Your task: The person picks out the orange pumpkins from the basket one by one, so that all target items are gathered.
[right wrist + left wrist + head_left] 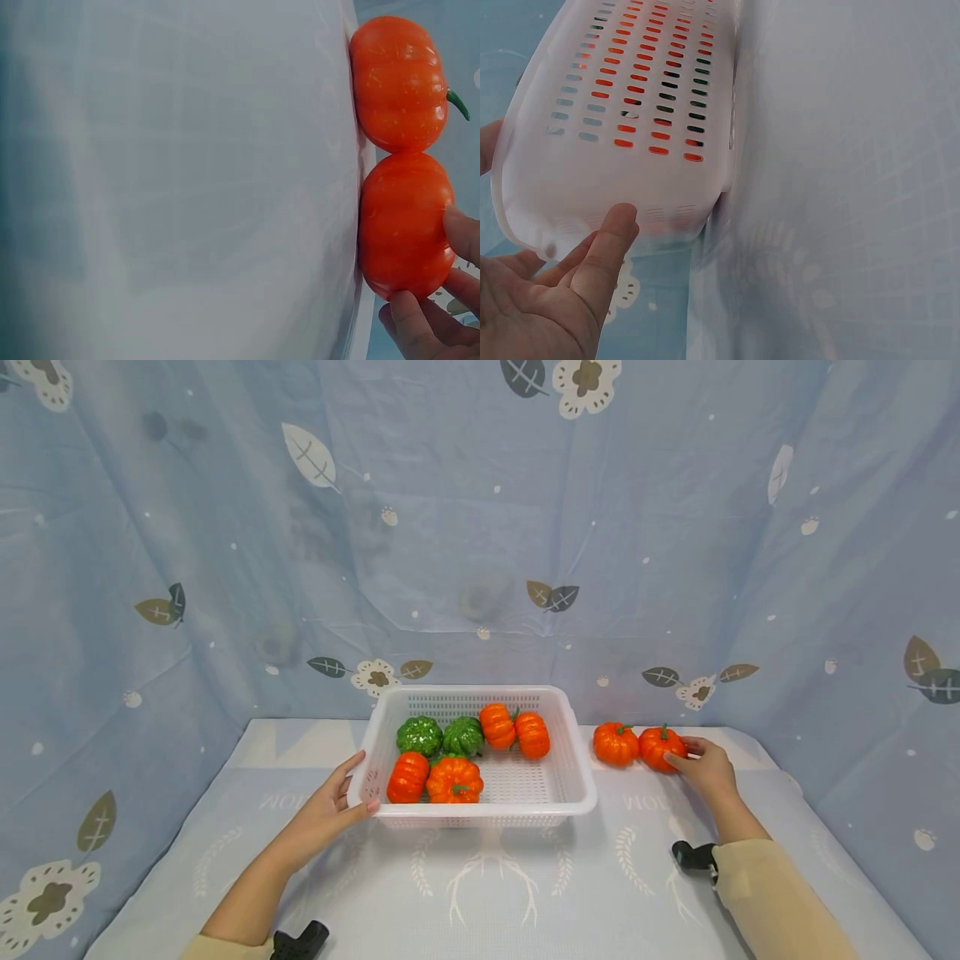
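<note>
A white plastic basket [480, 811] stands on the table with several small orange pumpkins [455, 779] and green pumpkins [419, 737] inside. My left hand [330, 810] grips its left end, thumb at the near corner and fingers along the side; the left wrist view has the fingers against the slotted wall [645, 180]. To the right of the basket, my right hand [708, 768] holds an orange pumpkin [662, 748] with a green stem, thumb on its upper side and fingers round its right. A second orange pumpkin [616, 744] sits against it on the left.
A pale patterned cloth covers the table [495, 893]. Behind and on both sides hangs a blue curtain [465, 527] printed with leaves and flowers. Black wrist devices [693, 857] are on both forearms.
</note>
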`<state>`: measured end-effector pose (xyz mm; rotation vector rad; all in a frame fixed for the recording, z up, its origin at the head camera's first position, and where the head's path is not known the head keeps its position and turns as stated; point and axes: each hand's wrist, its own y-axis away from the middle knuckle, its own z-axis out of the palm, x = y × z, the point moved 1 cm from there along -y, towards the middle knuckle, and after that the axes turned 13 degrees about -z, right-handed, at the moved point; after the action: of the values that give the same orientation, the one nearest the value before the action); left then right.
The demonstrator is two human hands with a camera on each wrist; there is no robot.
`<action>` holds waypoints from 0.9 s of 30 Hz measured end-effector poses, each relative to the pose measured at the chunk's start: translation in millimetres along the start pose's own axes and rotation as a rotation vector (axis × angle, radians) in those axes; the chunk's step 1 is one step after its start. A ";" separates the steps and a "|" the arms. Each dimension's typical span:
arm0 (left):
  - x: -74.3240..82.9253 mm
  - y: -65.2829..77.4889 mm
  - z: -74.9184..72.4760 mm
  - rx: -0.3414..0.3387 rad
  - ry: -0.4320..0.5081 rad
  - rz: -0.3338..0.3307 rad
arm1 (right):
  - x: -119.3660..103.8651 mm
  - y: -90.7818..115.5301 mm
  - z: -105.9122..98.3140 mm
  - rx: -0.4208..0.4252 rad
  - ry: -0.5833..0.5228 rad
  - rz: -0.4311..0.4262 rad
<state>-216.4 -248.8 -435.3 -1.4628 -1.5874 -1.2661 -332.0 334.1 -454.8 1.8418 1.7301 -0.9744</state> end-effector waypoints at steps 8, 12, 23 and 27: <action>-0.8 0.0 -0.2 0.001 0.000 0.001 | -3.7 3.9 -3.5 -0.003 -0.008 -0.021; 0.1 0.0 -0.2 0.012 -0.010 -0.010 | -13.8 8.4 -8.3 0.006 -0.028 -0.030; 0.8 0.0 0.4 0.019 -0.023 -0.014 | -58.5 23.2 -20.8 0.009 0.006 -0.165; 0.5 -0.2 0.6 0.016 -0.023 -0.014 | -80.1 26.2 -21.5 -0.031 -0.009 -0.220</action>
<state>-216.6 -248.0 -435.1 -1.4639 -1.6224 -1.2458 -300.0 292.0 -385.7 1.6505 1.9626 -1.0305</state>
